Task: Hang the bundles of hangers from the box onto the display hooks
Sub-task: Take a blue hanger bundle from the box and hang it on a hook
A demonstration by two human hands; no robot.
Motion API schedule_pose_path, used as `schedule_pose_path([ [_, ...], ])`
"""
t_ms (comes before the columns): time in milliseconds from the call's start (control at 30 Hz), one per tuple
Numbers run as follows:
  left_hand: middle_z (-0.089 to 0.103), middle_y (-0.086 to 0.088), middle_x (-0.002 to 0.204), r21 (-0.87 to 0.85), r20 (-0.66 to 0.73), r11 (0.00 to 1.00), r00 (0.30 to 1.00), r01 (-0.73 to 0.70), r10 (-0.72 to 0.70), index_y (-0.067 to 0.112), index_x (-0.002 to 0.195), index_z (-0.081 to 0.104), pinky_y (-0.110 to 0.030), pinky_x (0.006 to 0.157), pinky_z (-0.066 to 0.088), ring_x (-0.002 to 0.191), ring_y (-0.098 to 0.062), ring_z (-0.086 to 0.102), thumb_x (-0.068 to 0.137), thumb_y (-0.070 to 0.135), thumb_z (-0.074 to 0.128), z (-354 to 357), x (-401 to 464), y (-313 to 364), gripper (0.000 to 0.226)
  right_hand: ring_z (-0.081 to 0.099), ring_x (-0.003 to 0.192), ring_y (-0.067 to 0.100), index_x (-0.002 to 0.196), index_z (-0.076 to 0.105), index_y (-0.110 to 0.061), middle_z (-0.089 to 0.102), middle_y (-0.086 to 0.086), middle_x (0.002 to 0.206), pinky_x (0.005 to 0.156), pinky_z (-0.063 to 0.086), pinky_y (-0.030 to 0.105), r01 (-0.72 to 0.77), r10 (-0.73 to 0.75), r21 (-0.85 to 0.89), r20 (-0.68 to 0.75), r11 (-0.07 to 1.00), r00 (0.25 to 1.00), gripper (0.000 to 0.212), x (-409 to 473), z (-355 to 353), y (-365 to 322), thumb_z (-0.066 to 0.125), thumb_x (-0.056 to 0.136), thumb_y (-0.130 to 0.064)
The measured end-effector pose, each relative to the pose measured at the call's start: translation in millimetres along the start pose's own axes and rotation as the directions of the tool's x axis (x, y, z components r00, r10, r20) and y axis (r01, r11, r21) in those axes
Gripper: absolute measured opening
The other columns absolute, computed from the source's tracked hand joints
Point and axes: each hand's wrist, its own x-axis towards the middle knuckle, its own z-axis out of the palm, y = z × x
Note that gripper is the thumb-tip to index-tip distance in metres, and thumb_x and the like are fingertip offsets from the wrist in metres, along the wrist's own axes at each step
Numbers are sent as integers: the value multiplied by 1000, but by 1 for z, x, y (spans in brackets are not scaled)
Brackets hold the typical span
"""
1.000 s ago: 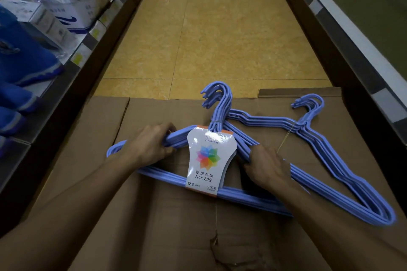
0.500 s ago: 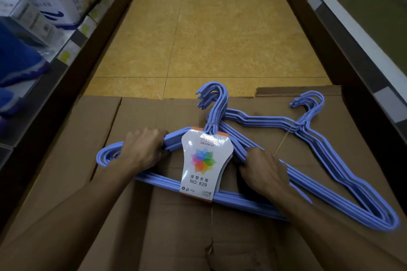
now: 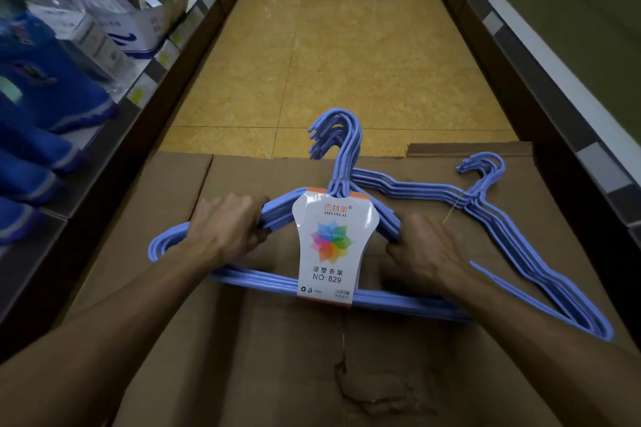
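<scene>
Left hand (image 3: 225,229) and right hand (image 3: 421,250) have their fingers curled round the sloping shoulders of a blue hanger bundle (image 3: 277,282), held above the box (image 3: 242,357). A white label (image 3: 329,246) reading NO 829 wraps its middle, hooks pointing away. A second bundle (image 3: 513,243) lies on the box, right.

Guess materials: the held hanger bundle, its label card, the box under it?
Hanger bundle: probably wire with a periwinkle plastic coating; thin round rods, smooth faint sheen. Core not visible.
Label card: glossy printed card, wrapped over the rods; white face, crisp cut edges.
Box: brown corrugated cardboard, matte, creased and torn at the seam.
Left hand and right hand grip the shoulders.
</scene>
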Motion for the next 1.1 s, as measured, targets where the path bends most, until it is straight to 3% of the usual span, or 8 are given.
schedule_pose_path([
  [67,56,4,73,31,-30,1000,1000,4,-3,26,106,56,-32,62,42,67,-21,54,87,40,61,-16,-10,-2,24,61,83,35,67,39,-19,46,1,68,66,42,36,5,-5,-5,-19,1000,1000,28,-4,-9,-6,63,78,-29],
  [200,53,5,71,95,-84,995,996,18,-10,28,103,54,-31,57,31,64,-22,50,87,40,60,-60,-37,-9,21,55,64,33,63,38,-19,45,2,60,61,49,40,60,-58,25,-62,998,996,32,-23,-32,-23,65,76,-29],
  [333,61,3,80,89,-133,996,991,13,-1,30,102,55,-32,59,41,69,-21,55,86,41,59,-113,-71,-21,21,59,76,36,74,49,-19,54,5,72,60,46,37,106,-101,34,-112,994,989,21,-55,-74,-47,62,80,-34],
  [433,59,3,76,119,-161,992,987,43,-24,29,101,54,-32,58,36,70,-24,58,86,43,58,-160,-95,-29,21,57,76,36,66,40,-21,49,4,70,57,35,33,145,-138,38,-148,989,979,29,-80,-118,-71,61,83,-30],
  [500,65,-1,82,140,-188,987,981,81,-54,27,98,53,-33,60,37,76,-28,63,86,43,57,-198,-108,-34,21,57,75,36,61,34,-22,49,5,69,58,34,33,159,-149,47,-164,986,975,36,-94,-156,-89,61,83,-29],
  [700,69,-10,91,137,-280,971,948,194,-150,24,93,51,-34,61,32,86,-37,65,85,42,59,-328,-144,-49,22,55,79,34,83,52,-26,60,5,82,63,33,34,247,-240,0,-236,969,942,8,-132,-279,-142,59,83,-25],
  [867,69,-11,93,102,-293,969,938,224,-186,22,97,56,-35,62,34,88,-37,64,83,43,60,-460,-179,-56,26,58,82,36,95,59,-24,62,6,84,63,37,35,289,-283,-11,-240,957,929,11,-178,-402,-185,60,84,-24],
  [1100,70,-11,95,129,-326,958,924,255,-202,23,100,57,-35,61,36,87,-37,66,86,43,56,-658,-226,-68,24,55,76,30,92,59,-25,61,3,82,63,37,33,330,-323,-21,-272,944,907,8,-248,-588,-250,58,84,-23],
])
